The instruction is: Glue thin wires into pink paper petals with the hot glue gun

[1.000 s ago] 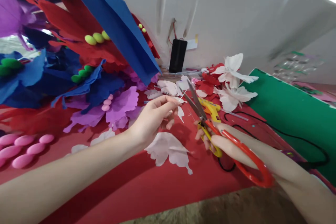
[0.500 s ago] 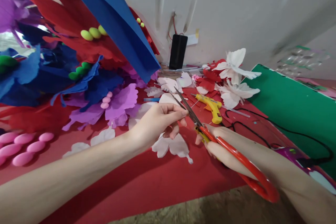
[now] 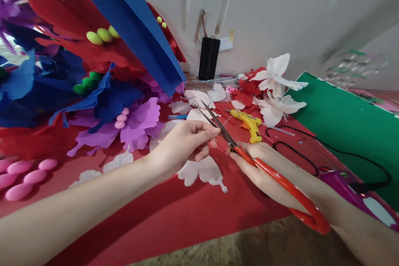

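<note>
My right hand (image 3: 258,166) is wrapped around red-handled scissors (image 3: 288,187), whose blades are slightly parted and point up and left. My left hand (image 3: 187,141) is pinched, its thumb and fingertips right beside the blades; whatever lies in the pinch is too small to make out. Below the hands a white butterfly cutout (image 3: 202,171) rests flat on the red table covering (image 3: 174,220). Another white cutout (image 3: 118,162) lies left of my left forearm and is partly hidden by it. Just beyond my right hand is a yellow glue gun (image 3: 249,122).
Red, blue and purple butterflies (image 3: 141,122) with coloured beads crowd the left side. White butterflies (image 3: 279,110) stand at the back right, near a green board (image 3: 352,129). A black phone (image 3: 209,59) leans on the wall. A cable runs to a purple device (image 3: 346,191).
The whole view has shifted slightly. My right hand has turned a little, so the yellow bit seen by the scissors' pivot is now mostly hidden. Both hands keep nearly the same pose.
</note>
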Demonstrator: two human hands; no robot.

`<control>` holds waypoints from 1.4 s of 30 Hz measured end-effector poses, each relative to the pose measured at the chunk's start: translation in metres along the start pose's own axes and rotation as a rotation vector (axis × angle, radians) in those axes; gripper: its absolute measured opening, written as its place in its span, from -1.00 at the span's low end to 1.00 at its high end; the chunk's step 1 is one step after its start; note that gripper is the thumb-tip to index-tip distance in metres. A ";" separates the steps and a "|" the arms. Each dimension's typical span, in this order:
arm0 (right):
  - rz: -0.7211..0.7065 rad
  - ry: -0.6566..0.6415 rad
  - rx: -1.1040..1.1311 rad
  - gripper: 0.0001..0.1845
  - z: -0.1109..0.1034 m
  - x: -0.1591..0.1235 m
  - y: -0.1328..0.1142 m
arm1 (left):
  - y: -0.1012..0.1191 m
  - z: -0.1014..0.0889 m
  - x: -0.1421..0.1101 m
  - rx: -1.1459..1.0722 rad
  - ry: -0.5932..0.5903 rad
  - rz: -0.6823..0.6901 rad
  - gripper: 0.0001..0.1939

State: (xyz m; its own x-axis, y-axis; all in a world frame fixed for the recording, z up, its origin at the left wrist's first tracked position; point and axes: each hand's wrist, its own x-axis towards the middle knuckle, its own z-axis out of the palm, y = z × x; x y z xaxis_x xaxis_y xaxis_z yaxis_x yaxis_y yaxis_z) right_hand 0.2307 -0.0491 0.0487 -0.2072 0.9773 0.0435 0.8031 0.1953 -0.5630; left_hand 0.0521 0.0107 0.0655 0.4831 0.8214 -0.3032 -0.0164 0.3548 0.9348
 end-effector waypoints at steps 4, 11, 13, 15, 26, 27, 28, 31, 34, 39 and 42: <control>0.057 0.013 -0.116 -0.65 0.002 0.012 -0.010 | -0.002 0.000 0.000 -0.001 0.009 0.002 -0.67; -0.021 0.066 -0.199 -0.62 -0.005 0.031 0.004 | -0.007 0.003 -0.003 0.020 -0.088 -0.031 -0.67; 0.011 0.082 -0.267 -0.63 -0.014 0.040 0.012 | -0.011 0.002 -0.004 0.050 -0.113 -0.030 -0.68; 0.053 0.129 -0.310 -0.66 -0.025 0.053 0.021 | -0.018 -0.002 -0.004 0.099 -0.130 -0.013 -0.68; -0.031 0.068 -0.476 -0.73 -0.045 0.175 0.076 | -0.040 -0.027 0.000 0.279 -0.027 0.055 -0.83; -0.040 0.047 -0.483 -0.71 -0.043 0.182 0.080 | -0.038 -0.027 -0.001 0.295 -0.019 0.062 -0.83; -0.048 0.030 -0.488 -0.69 -0.041 0.189 0.085 | -0.037 -0.027 -0.001 0.309 -0.012 0.068 -0.83; -0.056 0.056 -0.494 -0.69 -0.036 0.199 0.088 | -0.036 -0.027 -0.003 0.329 0.005 0.073 -0.84; -0.096 0.206 -0.476 -0.75 -0.029 0.190 0.070 | -0.036 -0.027 -0.002 0.312 0.023 0.074 -0.84; -0.401 0.270 -0.370 -0.76 -0.006 0.125 0.011 | -0.039 -0.027 0.001 0.192 0.034 0.066 -0.85; -0.892 0.249 -0.255 -0.78 0.009 0.081 -0.010 | -0.040 -0.027 0.001 0.096 0.012 0.061 -0.86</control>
State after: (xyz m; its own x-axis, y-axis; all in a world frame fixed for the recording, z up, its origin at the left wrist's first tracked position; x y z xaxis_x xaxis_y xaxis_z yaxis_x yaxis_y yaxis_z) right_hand 0.2011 0.0276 0.0504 -0.6998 0.4441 0.5595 0.5108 0.8587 -0.0426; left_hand 0.0297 0.0093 0.0228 0.4731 0.8458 -0.2466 0.0386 0.2598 0.9649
